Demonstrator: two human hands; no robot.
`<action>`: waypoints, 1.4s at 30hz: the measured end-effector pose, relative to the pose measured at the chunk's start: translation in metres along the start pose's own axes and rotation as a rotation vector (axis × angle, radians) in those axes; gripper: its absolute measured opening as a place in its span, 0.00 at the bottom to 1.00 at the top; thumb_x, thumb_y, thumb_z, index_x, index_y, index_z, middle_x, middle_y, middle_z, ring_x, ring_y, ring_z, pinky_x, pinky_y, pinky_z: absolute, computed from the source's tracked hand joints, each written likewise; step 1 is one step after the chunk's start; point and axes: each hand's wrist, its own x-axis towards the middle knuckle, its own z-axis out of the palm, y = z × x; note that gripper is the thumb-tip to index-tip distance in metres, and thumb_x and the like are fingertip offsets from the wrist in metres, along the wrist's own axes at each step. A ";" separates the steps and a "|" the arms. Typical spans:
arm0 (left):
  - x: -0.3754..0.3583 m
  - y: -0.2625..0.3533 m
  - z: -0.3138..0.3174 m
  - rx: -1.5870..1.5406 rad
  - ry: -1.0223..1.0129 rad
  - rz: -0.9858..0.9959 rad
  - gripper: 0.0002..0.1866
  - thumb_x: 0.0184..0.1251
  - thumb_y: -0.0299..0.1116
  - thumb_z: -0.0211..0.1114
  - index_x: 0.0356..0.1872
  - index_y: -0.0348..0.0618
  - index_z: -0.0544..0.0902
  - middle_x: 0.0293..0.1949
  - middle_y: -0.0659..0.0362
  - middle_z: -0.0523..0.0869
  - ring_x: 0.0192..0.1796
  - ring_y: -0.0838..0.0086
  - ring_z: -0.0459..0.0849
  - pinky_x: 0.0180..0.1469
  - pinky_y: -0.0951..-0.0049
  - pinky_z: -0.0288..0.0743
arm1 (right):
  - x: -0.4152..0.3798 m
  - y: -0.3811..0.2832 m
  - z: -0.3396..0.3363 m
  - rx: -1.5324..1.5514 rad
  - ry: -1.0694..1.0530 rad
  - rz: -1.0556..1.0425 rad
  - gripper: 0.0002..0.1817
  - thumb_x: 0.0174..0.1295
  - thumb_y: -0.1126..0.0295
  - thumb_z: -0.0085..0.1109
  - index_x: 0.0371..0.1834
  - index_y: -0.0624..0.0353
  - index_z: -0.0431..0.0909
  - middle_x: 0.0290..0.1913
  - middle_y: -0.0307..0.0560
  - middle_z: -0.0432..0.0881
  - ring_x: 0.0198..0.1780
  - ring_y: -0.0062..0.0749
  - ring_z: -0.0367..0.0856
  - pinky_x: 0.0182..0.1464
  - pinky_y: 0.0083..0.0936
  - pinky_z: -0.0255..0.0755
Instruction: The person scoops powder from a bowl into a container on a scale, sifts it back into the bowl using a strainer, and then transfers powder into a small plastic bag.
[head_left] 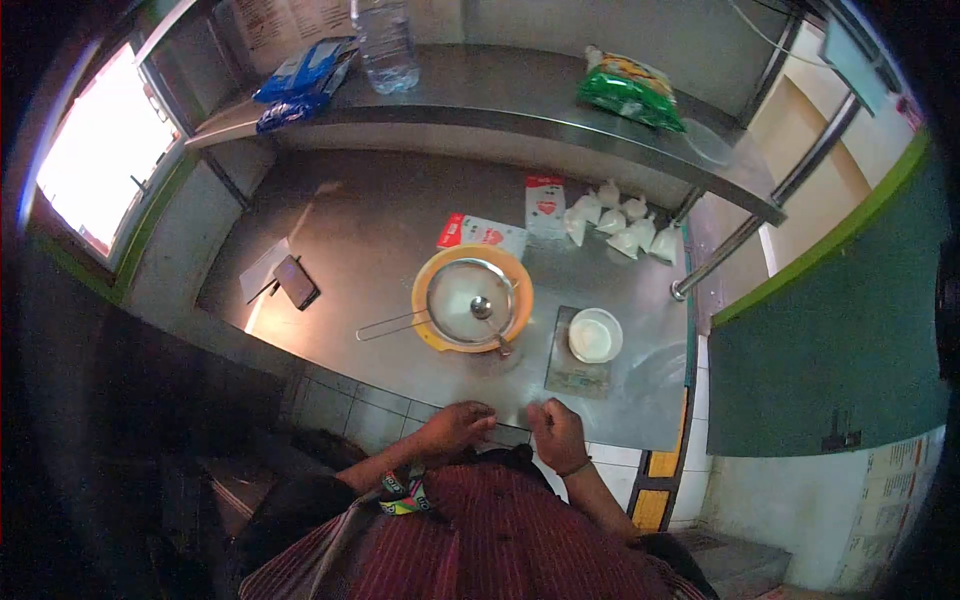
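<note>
My left hand (458, 428) is at the table's front edge, its fingers curled together with nothing visible in them. My right hand (558, 436) is closed beside it, also at the edge, and it too seems to hold nothing. Beyond them stands an orange bowl (424, 338) with a wire sieve (437, 283) set over it, its handle pointing left. A metal spoon (481, 307) lies in the sieve, its handle over the rim. Nearest my right hand, a small white bowl (613, 338) with white contents sits on a flat kitchen scale (578, 380).
Two red-and-white boxes (546, 205) and several tied plastic bags of white powder (632, 238) are at the back. A phone (296, 283) lies left. The overhead shelf (480, 110) holds blue packets (305, 80), a water bottle (386, 50) and a green packet (630, 90); its post (735, 243) stands right.
</note>
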 end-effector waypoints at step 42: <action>0.005 -0.232 0.053 0.210 0.329 -0.160 0.23 0.82 0.49 0.49 0.61 0.43 0.79 0.52 0.44 0.88 0.54 0.45 0.88 0.58 0.53 0.82 | 0.171 -0.023 -0.121 -0.022 0.280 -0.255 0.18 0.68 0.62 0.69 0.53 0.61 0.79 0.44 0.45 0.81 0.42 0.31 0.79 0.45 0.29 0.75</action>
